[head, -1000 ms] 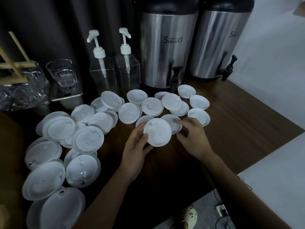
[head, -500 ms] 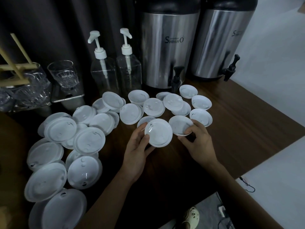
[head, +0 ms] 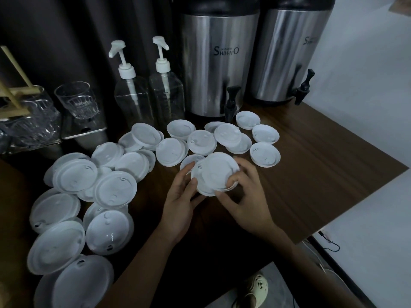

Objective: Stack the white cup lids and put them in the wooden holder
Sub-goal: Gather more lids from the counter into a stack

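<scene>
Dark wood-grain table (head: 322, 174) against a dark curtain, dim light. Two brushed-steel drink dispensers (head: 218, 63) w/ black taps stand at 12 o'clock, two clear pump bottles (head: 133, 96) at 11, and a clear ribbed glass tumbler (head: 77, 101) at 10. Loose white round plastic cup lids (head: 73, 176) spread from 7 round to 1 o'clock, many overlapping.

Change vs half a sec ago: my view had the right hand (head: 246, 196) holding a separate lid out at 2 o'clock of the one in the left hand (head: 180, 203). It has now carried that lid across and laid it over the left hand's lid. So there's a two-lid stack (head: 213, 174) at table centre, between both hands. Can't tell if it's lifted or resting on the surface. The top lid sits offset toward 4 o'clock and the rims aren't flush. I judge it's not nested yet and needs a nudge toward 10 plus a press.

Left-hand fingers (head: 188, 174) curl on the 9 o'clock rim, grasping the lower lid. Right-hand fingers (head: 242, 165) and thumb pinch the 3–4 o'clock rim of the upper lid.

Orientation: the lids are round, so there's no real long axis. The stack axis is near vertical, tipped a bit toward me, raised faces up. The lower lid shows a small slot near its 10 o'clock rim. I can't make out the upper lid's slot.

Progress looks early, approx all other lids still loose. A pale wooden-stick frame (head: 13, 94) at the 9–10 o'clock edge may be the holder. It's mostly cut off, so I can't confirm.
</scene>
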### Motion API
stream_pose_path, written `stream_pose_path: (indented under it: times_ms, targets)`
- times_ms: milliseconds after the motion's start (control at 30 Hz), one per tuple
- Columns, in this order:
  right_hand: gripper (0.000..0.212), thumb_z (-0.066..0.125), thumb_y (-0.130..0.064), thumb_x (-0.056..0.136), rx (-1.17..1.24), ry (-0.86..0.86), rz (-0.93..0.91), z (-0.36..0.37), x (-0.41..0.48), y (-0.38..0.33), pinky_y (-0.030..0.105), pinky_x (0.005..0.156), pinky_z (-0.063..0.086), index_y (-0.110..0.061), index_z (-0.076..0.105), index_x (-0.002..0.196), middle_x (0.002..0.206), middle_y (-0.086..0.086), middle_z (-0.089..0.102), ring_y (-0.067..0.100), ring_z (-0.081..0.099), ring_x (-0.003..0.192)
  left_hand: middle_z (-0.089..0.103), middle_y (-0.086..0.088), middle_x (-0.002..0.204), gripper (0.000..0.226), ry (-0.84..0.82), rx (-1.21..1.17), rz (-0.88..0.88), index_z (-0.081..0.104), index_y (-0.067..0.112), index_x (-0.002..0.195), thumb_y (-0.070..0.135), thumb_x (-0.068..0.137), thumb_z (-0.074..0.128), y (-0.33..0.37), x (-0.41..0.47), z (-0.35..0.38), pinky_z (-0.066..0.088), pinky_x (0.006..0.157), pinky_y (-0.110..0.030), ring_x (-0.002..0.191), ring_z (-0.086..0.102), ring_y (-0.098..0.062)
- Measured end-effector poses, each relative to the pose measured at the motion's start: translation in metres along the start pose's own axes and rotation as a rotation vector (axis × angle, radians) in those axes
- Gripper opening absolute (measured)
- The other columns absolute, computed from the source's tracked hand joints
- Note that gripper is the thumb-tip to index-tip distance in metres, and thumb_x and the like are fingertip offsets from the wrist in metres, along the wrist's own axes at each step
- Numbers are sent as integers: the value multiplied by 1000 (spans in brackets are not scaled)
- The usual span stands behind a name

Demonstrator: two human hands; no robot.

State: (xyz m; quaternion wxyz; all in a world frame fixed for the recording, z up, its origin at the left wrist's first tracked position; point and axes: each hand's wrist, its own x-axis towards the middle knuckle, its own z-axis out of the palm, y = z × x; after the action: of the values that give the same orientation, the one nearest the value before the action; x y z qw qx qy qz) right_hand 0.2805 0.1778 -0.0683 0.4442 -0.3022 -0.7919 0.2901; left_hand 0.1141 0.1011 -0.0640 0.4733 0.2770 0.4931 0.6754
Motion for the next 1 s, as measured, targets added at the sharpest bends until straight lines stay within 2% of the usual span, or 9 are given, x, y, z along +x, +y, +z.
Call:
stream_pose_path:
  times_ms: [133,233,300,400,500,567,700,833,1000]
  targets:
    - [34,81,-29,81,-27,-72,12,8,-8,6,34,106,50,-19,60,105,150,-3,43,18,44,142,64,3,145,46,-12,31,18,55,24,147,27,101,55,2,-2,1,55,107,-49,135,61,-22]
    - [52,84,-31,81,-28,-93,42,9,-9,5,41,108,50,-22,56,124,151,-6,42,14,43,142,67,3,141,44,-36,31,24,57,26,143,23,99,57,2,-3,2,58,101,-41,133,63,-20]
    - [71,86,-37,81,1,-105,76,9,-9,2,42,112,47,-26,47,139,153,-7,42,12,42,144,70,5,136,40,-39,17,20,60,30,137,12,102,56,0,-2,1,59,96,-35,131,64,-18]
    - [89,87,-45,81,18,-124,135,10,-8,-1,40,118,42,-34,35,152,155,-14,43,4,41,145,71,8,133,44,-51,38,7,60,31,137,3,103,56,-2,0,0,58,97,-36,130,64,-16]
    - [92,87,-48,79,14,-136,162,9,-7,-3,33,121,38,-49,28,150,152,-28,41,-3,39,144,68,6,138,50,-78,68,17,58,29,140,4,98,65,-4,1,-3,56,103,-42,135,61,-19]
    - [92,88,-45,79,11,-133,165,9,-7,-4,29,121,37,-54,27,147,148,-36,38,-7,39,142,65,4,142,58,-96,120,30,58,29,142,15,88,74,-5,1,-4,53,109,-49,138,58,-22]
    - [88,87,-48,78,35,-131,167,9,-8,-2,46,117,44,-28,41,150,152,-14,48,8,45,143,63,2,144,69,-133,201,52,57,28,144,27,78,78,-6,0,-6,48,113,-58,139,56,-25]
    - [87,86,-49,78,48,-128,150,9,-8,0,48,112,48,-24,43,149,149,-11,50,13,48,140,64,3,142,66,-152,195,55,58,28,141,30,79,77,-5,0,-6,55,106,-48,136,58,-23]
    - [83,90,-36,78,75,-115,127,7,-8,2,45,112,47,-21,48,147,147,-11,51,17,47,141,69,9,135,30,-100,141,41,65,34,130,20,105,59,-2,-1,-1,60,95,-38,130,63,-15]
